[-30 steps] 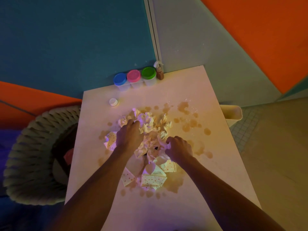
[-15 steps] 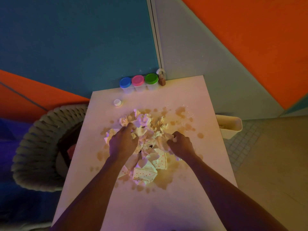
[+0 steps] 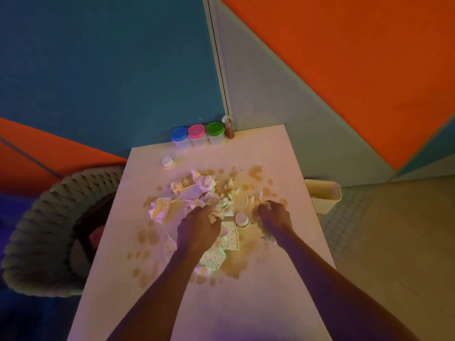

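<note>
Left hand (image 3: 197, 230) clutches crumpled napkins (image 3: 197, 190) at the middle of the table (image 3: 246, 303); right hand (image 3: 274, 217) grips another wad (image 3: 252, 205) toward the right edge. The napkins sprawl across brown spills (image 3: 236, 264).

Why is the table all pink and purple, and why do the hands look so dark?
Head view: dim, coloured light tints the table pink, turning purple at the near edge; in the same view the left hand and right hand, gripping crumpled napkins, look dark and slightly soft.
</note>
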{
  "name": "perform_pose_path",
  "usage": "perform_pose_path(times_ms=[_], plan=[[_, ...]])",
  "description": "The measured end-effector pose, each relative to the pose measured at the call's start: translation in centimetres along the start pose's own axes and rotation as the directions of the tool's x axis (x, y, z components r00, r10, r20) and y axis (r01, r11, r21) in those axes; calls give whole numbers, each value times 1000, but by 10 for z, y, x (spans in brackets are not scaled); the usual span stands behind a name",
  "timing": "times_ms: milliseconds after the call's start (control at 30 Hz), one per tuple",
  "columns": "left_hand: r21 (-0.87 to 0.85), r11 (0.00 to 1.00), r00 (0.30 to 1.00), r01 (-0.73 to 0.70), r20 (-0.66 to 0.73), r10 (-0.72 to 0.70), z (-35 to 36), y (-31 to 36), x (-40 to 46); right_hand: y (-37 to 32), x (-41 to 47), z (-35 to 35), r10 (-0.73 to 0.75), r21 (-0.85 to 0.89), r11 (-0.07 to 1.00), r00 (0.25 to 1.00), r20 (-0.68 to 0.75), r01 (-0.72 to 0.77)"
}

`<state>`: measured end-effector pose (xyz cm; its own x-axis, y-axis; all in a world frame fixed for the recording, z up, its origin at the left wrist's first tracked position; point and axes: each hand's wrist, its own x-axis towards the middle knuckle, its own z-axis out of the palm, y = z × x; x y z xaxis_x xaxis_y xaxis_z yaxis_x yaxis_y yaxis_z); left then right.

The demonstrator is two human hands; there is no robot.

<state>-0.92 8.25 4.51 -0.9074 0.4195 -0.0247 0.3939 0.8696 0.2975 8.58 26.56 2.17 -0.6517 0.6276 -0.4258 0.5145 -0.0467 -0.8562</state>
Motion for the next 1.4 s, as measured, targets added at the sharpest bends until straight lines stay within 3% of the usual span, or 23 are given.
perform_pose_path(times_ms=[300,433,633,800,1033,1400], plan=[[-105,993,994,-58,82,67,9,18,-20,0,-46,-8,129,65,989,992,8,-130],[-75,991,992,-109,57,114,16,21,-30,10,-53,-9,171,87,982,983,-65,-165],[-82,983,986,-166,10,168,21,32,-36,21,-51,-21,186,197,964,982,-28,-177],[-82,985,988,-151,7,153,26,55,-34,27,-44,-43,121,207,973,991,-63,-106],[-83,991,995,-101,3,102,46,113,-39,32,-30,-103,93,277,956,996,14,-93],[-117,992,998,40,-47,-46,92,252,-57,58,16,-231,96,145,983,989,114,-112]])
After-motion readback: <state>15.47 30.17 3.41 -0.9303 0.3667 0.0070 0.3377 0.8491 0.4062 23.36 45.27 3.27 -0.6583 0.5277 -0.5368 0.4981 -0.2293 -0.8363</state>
